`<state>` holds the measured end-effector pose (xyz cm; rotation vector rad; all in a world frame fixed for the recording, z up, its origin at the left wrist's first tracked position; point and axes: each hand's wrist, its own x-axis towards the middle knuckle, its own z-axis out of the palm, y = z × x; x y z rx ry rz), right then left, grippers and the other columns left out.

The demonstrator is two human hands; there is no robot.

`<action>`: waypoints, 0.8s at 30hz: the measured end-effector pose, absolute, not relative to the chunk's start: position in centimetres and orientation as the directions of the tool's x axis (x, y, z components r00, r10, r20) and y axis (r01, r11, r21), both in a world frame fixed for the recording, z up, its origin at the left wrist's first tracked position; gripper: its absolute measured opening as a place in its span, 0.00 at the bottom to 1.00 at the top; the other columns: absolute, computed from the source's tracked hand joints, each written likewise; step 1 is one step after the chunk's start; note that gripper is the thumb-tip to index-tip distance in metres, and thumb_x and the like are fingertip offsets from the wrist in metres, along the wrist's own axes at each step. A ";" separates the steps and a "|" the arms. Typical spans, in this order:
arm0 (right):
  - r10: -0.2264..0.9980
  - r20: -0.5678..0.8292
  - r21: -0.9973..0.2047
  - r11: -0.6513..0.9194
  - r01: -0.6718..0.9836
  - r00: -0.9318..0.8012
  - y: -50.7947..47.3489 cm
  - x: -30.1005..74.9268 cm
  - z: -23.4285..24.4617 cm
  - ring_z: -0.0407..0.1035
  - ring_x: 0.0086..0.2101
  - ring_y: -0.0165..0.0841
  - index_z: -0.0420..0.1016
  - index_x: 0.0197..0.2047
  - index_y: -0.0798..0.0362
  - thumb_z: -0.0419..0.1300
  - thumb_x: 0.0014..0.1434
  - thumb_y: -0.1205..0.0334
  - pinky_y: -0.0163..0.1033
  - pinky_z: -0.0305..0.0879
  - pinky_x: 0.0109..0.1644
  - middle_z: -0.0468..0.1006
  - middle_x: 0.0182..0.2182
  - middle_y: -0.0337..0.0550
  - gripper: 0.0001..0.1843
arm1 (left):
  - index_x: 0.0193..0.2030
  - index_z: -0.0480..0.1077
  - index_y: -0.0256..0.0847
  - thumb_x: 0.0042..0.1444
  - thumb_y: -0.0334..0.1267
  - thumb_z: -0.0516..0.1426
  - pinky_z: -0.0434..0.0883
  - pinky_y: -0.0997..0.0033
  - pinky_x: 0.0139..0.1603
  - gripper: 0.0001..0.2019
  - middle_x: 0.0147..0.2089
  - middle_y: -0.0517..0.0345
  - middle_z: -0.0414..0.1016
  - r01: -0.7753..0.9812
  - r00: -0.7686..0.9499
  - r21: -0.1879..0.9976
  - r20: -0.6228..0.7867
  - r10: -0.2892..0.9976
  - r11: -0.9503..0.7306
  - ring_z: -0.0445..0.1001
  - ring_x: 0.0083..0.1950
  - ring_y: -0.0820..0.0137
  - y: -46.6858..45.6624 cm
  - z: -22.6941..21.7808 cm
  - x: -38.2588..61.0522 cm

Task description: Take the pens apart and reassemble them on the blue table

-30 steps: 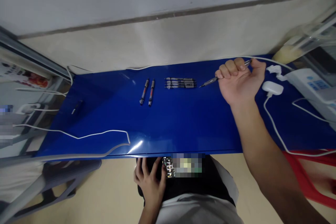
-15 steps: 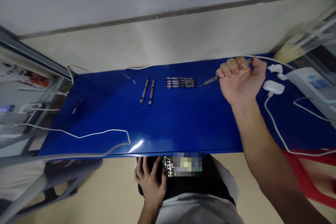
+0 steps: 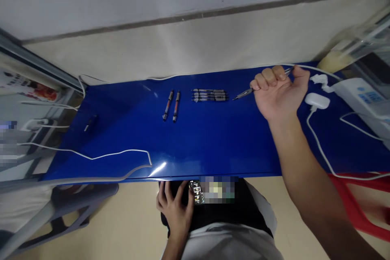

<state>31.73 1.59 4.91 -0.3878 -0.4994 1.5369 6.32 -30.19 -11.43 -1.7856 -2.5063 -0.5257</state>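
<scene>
My right hand (image 3: 278,92) is curled in a fist round a grey pen (image 3: 243,94) over the far right of the blue table (image 3: 198,142); the pen's tip points left. Just left of that tip lies a tight row of several pens (image 3: 209,95). Two more pens (image 3: 171,105) lie side by side further left. My left hand (image 3: 176,208) rests below the table's near edge on my lap, fingers spread on a dark phone (image 3: 196,193) without gripping it.
A white cable (image 3: 115,155) snakes along the table's near left. A white charger (image 3: 317,100) with its cord and a white device (image 3: 364,97) sit at the right. A small dark object (image 3: 90,122) lies far left. A red chair (image 3: 362,207) stands at the right.
</scene>
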 end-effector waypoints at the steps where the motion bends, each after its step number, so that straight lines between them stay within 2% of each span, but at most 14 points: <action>1: 0.997 0.068 -0.536 0.013 -0.844 -0.028 1.6 31.7 4.8 0.50 0.20 0.31 0.42 0.23 0.50 0.55 0.63 0.51 0.41 0.59 0.27 0.49 0.18 0.35 0.26 | 0.48 0.80 0.50 0.62 0.43 0.57 0.55 0.44 0.66 0.12 0.68 0.47 0.59 0.921 -0.347 0.262 0.214 0.913 0.289 0.54 0.72 0.49 -30.2 -11.5 6.3; 11: 0.992 0.127 -0.625 0.074 -0.777 -0.008 1.5 31.7 5.0 0.51 0.20 0.32 0.48 0.21 0.49 0.55 0.65 0.51 0.41 0.59 0.28 0.49 0.18 0.35 0.25 | 0.48 0.80 0.50 0.63 0.41 0.56 0.54 0.44 0.67 0.12 0.69 0.49 0.59 0.916 -0.347 0.285 0.209 0.914 0.282 0.54 0.71 0.49 -30.2 -11.5 6.3; 19: 0.990 0.136 -0.692 0.076 -0.718 -0.027 1.3 31.5 5.3 0.50 0.21 0.32 0.50 0.19 0.49 0.53 0.66 0.47 0.42 0.57 0.29 0.49 0.18 0.36 0.28 | 0.57 0.75 0.49 0.59 0.46 0.56 0.53 0.39 0.67 0.20 0.73 0.47 0.51 0.942 -0.221 0.283 0.110 0.969 0.182 0.47 0.74 0.45 -30.9 -10.7 5.4; 24: 0.992 0.128 -0.711 0.077 -0.699 -0.022 1.4 31.5 5.2 0.50 0.21 0.32 0.49 0.19 0.49 0.51 0.66 0.46 0.43 0.57 0.29 0.48 0.18 0.36 0.28 | 0.55 0.77 0.48 0.58 0.46 0.57 0.54 0.39 0.66 0.19 0.72 0.45 0.52 0.946 -0.233 0.259 0.118 0.965 0.196 0.47 0.74 0.44 -30.8 -10.8 5.5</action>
